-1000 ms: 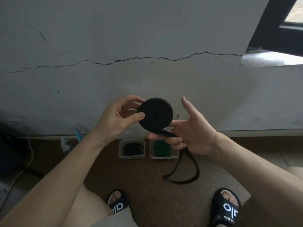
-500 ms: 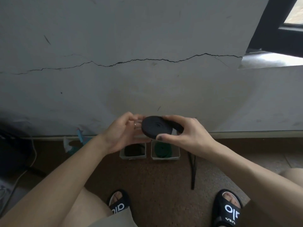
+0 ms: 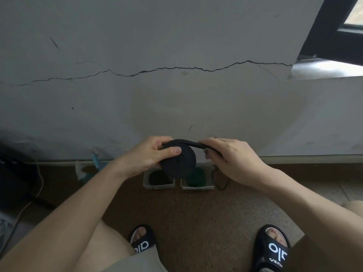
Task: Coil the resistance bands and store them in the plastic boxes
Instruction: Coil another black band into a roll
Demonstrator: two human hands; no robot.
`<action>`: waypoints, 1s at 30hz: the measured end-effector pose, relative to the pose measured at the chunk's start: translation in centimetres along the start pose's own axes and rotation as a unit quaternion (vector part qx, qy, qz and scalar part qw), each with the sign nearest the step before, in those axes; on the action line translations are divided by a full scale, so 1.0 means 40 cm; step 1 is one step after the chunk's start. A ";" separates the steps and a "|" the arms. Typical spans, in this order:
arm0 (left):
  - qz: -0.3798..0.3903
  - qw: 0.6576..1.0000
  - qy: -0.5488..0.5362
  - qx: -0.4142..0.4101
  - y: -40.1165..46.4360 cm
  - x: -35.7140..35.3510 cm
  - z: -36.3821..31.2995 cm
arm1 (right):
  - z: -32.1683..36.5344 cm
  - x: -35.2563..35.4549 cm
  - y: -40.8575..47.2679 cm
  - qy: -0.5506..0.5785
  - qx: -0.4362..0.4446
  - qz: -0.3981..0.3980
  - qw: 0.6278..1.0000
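Up front, left hand point(image 3: 149, 154) grips the coiled black band point(image 3: 177, 160) w/ thumb across its face, right hand point(image 3: 231, 158) pinches the loose strap end point(image 3: 198, 144), both held over 2 plastic boxes point(image 3: 197, 187) on the floor by the wall point(image 3: 176, 105) — 1 w/ a black coil point(image 3: 157, 178), 1 w/ a green coil point(image 3: 196, 177), partly blocked by the held coil.

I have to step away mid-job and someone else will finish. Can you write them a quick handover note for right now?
Left hand grips the black band coil, thumb on its face.
Right hand pinches the loose tail, drawn across the coil's top.
On the floor by the wall: left plastic box holds a coiled black band; right plastic box holds a coiled green band.
Done: two bands stored, this one mostly wound.
Left: wind on the tail, then store the coil; I see no empty box.
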State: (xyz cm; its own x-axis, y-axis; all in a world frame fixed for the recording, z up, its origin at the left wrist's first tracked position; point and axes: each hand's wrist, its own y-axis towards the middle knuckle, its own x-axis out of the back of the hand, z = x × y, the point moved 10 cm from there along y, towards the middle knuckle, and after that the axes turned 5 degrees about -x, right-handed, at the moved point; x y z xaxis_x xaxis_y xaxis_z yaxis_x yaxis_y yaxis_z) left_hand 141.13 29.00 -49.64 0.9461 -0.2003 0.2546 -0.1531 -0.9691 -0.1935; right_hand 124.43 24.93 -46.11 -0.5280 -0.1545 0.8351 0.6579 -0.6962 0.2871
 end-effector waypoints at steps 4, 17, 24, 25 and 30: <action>0.012 0.999 0.033 -0.001 -0.001 0.003 0.000 | -0.004 -0.020 0.000 0.014 0.036 0.013 0.999; 0.045 0.993 0.111 -0.013 -0.002 0.002 -0.003 | 0.033 -0.042 -0.001 0.052 0.047 0.034 0.997; 0.055 0.991 0.118 -0.018 -0.005 -0.006 -0.015 | 0.022 -0.078 0.007 0.154 0.017 0.058 0.986; 0.055 0.991 0.121 -0.016 -0.005 -0.005 -0.013 | 0.022 -0.081 0.008 0.158 0.014 0.062 0.985; 0.055 0.991 0.121 -0.008 -0.005 0.001 -0.004 | -0.041 -0.113 0.006 0.250 -0.122 0.089 0.956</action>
State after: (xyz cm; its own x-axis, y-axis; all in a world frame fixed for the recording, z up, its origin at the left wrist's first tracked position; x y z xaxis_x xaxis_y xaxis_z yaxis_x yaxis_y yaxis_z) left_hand 141.13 29.16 -49.45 0.8278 -0.3317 0.4525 -0.2580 -0.9412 -0.2180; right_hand 126.08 24.29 -50.58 -0.6508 -0.5591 0.5136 0.6487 -0.7610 -0.0065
